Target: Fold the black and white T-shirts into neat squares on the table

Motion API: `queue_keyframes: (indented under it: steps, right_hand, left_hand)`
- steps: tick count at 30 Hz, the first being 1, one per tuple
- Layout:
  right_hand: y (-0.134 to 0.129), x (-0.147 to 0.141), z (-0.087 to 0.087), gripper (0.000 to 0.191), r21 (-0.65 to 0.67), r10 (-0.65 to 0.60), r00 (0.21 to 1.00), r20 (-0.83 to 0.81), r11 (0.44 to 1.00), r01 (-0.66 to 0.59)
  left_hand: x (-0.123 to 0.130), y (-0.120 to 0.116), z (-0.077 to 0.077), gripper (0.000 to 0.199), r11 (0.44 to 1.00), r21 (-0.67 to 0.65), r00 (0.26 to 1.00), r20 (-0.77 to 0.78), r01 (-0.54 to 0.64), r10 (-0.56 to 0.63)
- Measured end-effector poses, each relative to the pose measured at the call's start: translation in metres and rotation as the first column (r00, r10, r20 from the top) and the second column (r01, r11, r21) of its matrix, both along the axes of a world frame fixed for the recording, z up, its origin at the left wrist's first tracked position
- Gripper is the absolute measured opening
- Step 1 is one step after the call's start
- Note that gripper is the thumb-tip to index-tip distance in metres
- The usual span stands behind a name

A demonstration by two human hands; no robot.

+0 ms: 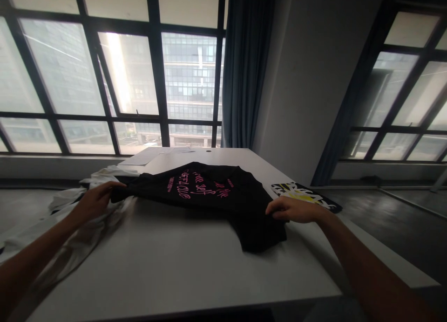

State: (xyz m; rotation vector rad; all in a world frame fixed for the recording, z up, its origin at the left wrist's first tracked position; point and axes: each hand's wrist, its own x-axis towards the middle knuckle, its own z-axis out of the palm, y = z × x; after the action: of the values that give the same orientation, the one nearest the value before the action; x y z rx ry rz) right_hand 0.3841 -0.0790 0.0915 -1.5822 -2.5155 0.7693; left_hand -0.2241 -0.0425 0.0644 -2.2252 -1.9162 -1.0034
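Observation:
A black T-shirt with pink lettering is stretched sideways between my two hands over the white table. My left hand pinches the shirt at its left end. On the other side, my right hand grips it near the sleeve, which hangs down toward the tabletop. Part of the shirt's near edge is lifted off the surface, and its far part seems to rest on the table. The fingertips of both hands are partly hidden in the cloth.
White clothes are heaped along the table's left edge. Beyond my right hand lies a black item with a white and yellow print. Papers lie at the far end. Past the table are windows and a dark curtain.

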Motion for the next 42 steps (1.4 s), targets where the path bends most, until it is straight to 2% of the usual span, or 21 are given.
queue_keyframes:
  steps: [2, 4, 7, 10, 12, 14, 17, 20, 24, 26, 28, 30, 32, 34, 36, 39, 42]
  right_hand:
    - [-0.006, 0.003, 0.011, 0.040, -0.053, 0.026, 0.999, -0.042, 0.998, -0.029]
    - [-0.010, 0.005, 0.019, 0.049, -0.135, 0.063, 0.995, -0.071, 0.988, -0.073]
    - [-0.004, 0.006, 0.019, 0.062, -0.228, 0.078, 0.993, -0.090, 0.969, -0.097]
    - [0.018, 0.001, 0.003, 0.061, -0.113, -0.026, 0.998, -0.055, 0.993, 0.019]
    - [0.037, -0.004, -0.016, 0.061, 0.026, -0.089, 0.996, -0.021, 0.996, 0.089]
    - [0.053, -0.007, -0.037, 0.064, 0.119, -0.114, 0.993, 0.037, 0.987, 0.109]
    - [0.066, -0.002, -0.061, 0.072, 0.119, -0.130, 0.982, 0.136, 0.986, 0.114]
    - [0.071, 0.009, -0.067, 0.075, 0.078, -0.104, 0.977, 0.185, 0.993, 0.091]
    - [0.086, 0.010, -0.054, 0.076, 0.039, -0.112, 0.954, 0.277, 0.994, 0.105]
    - [0.102, -0.001, -0.046, 0.062, 0.027, -0.125, 0.938, 0.323, 0.992, 0.123]
    - [0.121, -0.018, -0.039, 0.047, 0.089, -0.153, 0.921, 0.358, 0.988, 0.130]
    - [0.143, -0.039, -0.035, 0.044, 0.213, -0.198, 0.912, 0.360, 0.969, 0.126]
    - [0.164, -0.061, -0.033, 0.049, 0.292, -0.234, 0.916, 0.327, 0.946, 0.137]
    - [0.185, -0.080, -0.033, 0.058, 0.287, -0.241, 0.929, 0.282, 0.945, 0.158]
    - [0.205, -0.096, -0.034, 0.066, 0.247, -0.224, 0.937, 0.269, 0.956, 0.158]
    - [0.234, -0.110, -0.037, 0.059, 0.168, -0.172, 0.949, 0.266, 0.977, 0.130]
    - [0.265, -0.111, -0.033, 0.043, 0.013, -0.141, 0.976, 0.166, 0.990, 0.140]
  left_hand:
    - [-0.001, -0.003, 0.009, 0.043, 0.996, 0.085, 0.995, 0.095, -0.023, 0.014]
    - [-0.003, -0.005, 0.016, 0.044, 0.993, 0.112, 0.984, 0.174, -0.047, 0.027]
    - [-0.005, -0.003, 0.015, 0.050, 1.000, -0.007, 0.986, 0.168, -0.012, 0.013]
    - [-0.001, 0.004, 0.003, 0.054, 0.972, -0.206, 0.993, 0.059, 0.116, -0.106]
    - [0.007, 0.007, -0.009, 0.056, 0.933, -0.298, 0.975, -0.026, 0.204, -0.221]
    - [0.016, 0.006, -0.022, 0.062, 0.893, -0.364, 0.937, -0.124, 0.264, -0.327]
    - [0.021, -0.003, -0.040, 0.074, 0.834, -0.477, 0.876, -0.231, 0.278, -0.424]
    - [0.016, -0.015, -0.048, 0.072, 0.790, -0.557, 0.845, -0.268, 0.256, -0.463]
    - [0.012, -0.013, -0.040, 0.066, 0.762, -0.592, 0.841, -0.247, 0.261, -0.480]
    - [0.017, 0.004, -0.030, 0.055, 0.768, -0.594, 0.878, -0.204, 0.241, -0.434]
    - [0.026, 0.031, -0.020, 0.052, 0.813, -0.548, 0.918, -0.188, 0.197, -0.349]
    - [0.036, 0.062, -0.013, 0.057, 0.882, -0.461, 0.946, -0.234, 0.095, -0.225]
    - [0.046, 0.094, -0.010, 0.068, 0.917, -0.395, 0.945, -0.318, -0.058, -0.077]
    - [0.054, 0.122, -0.011, 0.080, 0.907, -0.378, 0.918, -0.396, -0.187, 0.024]
    - [0.058, 0.146, -0.013, 0.080, 0.890, -0.390, 0.895, -0.445, -0.237, 0.043]
    - [0.055, 0.181, -0.013, 0.052, 0.861, -0.468, 0.904, -0.427, -0.197, -0.025]
    - [0.042, 0.216, -0.004, 0.031, 0.756, -0.645, 0.965, -0.252, -0.108, -0.076]
